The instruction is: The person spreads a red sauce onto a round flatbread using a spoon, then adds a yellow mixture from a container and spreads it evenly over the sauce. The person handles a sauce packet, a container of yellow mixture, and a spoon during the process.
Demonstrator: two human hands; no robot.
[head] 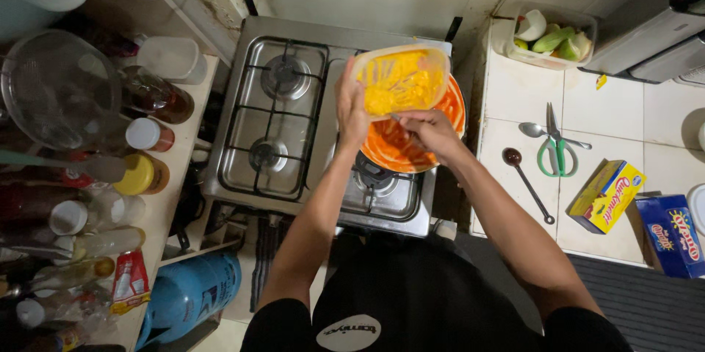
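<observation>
Steel gas stove (pixel 279 113), four burners, set between a crowded shelf at left and the tiled worktop (pixel 595 113) at right. Orange pan (pixel 389 148) seated on the right near burner. Clear tub (pixel 400 80) of yellow mash is held tilted over the pan, clasped at its left rim by the left hand (pixel 351 111). Right hand (pixel 433 130) is closed round a small utensil, its tip in the tub, so contents are scraped downward.

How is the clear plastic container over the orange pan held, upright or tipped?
Tipped: the clear plastic container shows its yellow contents, mouth facing the camera, above the orange pan.
</observation>
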